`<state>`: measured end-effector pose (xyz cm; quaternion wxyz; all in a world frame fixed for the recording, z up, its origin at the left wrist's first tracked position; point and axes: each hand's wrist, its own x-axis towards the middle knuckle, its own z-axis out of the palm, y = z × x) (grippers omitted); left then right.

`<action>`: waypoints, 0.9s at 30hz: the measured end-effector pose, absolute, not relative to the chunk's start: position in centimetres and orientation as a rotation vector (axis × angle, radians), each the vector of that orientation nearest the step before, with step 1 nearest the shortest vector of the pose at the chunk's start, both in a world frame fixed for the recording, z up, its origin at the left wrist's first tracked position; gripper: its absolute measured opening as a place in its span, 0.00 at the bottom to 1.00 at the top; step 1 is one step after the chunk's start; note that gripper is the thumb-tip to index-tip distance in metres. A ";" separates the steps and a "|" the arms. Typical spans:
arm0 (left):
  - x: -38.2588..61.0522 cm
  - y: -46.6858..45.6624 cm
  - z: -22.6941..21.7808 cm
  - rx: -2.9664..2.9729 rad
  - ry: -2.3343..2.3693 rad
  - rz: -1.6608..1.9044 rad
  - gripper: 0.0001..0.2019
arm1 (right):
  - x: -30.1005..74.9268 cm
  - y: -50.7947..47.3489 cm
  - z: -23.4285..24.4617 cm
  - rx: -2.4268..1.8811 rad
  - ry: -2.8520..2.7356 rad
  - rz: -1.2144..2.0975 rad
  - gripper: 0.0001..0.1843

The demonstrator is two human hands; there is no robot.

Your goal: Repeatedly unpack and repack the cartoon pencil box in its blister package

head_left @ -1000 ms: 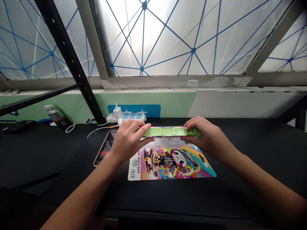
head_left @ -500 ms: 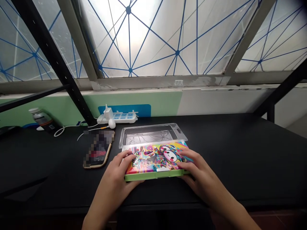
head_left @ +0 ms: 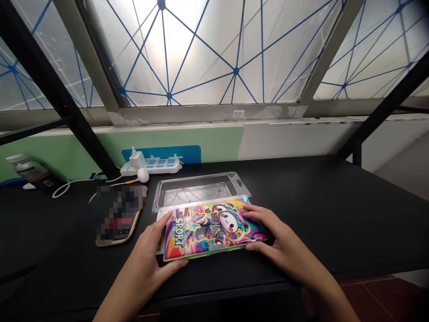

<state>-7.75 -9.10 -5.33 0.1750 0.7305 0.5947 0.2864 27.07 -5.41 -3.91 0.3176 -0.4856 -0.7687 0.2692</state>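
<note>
A flat pencil case (head_left: 209, 230) lies on the black table in front of me, its lid covered with a bright cartoon bear and the word SPORT. A strip of green shows along its near edge. My left hand (head_left: 147, 252) holds its left end, thumb at the near edge and fingers at the far left corner. At the right end, my right hand (head_left: 276, 235) grips it with the thumb on the near edge and the fingers on the lid. Directly behind the case sits a clear plastic packaging shell (head_left: 241, 187). A pale printed sheet (head_left: 160, 246) peeks out beneath the left end.
A phone (head_left: 134, 214) lies left of the case. Behind it stand a white power strip (head_left: 164, 165) with a plug and a cable (head_left: 80, 181). A bottle (head_left: 30, 170) is at the far left. Black metal posts (head_left: 90, 147) rise at the table's back.
The pencil case's near edge has dropped, so the lid shows more fully and less green side is seen. Both hands moved with it. The whole view has shifted, scene sliding left.
</note>
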 end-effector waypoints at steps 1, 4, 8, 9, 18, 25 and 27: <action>-7.7 -9.1 -5.5 2.063 1.688 0.819 0.42 | 27.3 -5.2 -3.5 -1.274 -2.018 0.726 0.29; -7.6 -9.2 -5.8 2.036 1.689 0.863 0.47 | 27.4 -4.7 -2.5 -1.347 -1.878 0.754 0.24; -7.4 -9.7 -5.6 2.042 1.641 0.855 0.53 | 26.6 -4.3 -2.7 -1.528 -1.557 0.695 0.24; -7.3 -9.8 -5.5 2.038 1.645 0.845 0.54 | 26.4 -4.4 -3.0 -1.559 -1.510 0.669 0.25; -7.6 -10.2 -5.3 2.046 1.697 0.802 0.51 | 27.5 -5.7 -4.2 -1.539 -1.614 0.587 0.25; -8.1 -10.1 -4.9 1.930 1.771 0.780 0.28 | 28.1 -6.2 -4.8 -1.279 -1.849 0.740 0.33; -8.0 -10.0 -4.7 1.899 1.778 0.795 0.27 | 27.9 -6.2 -5.0 -1.292 -1.913 0.739 0.32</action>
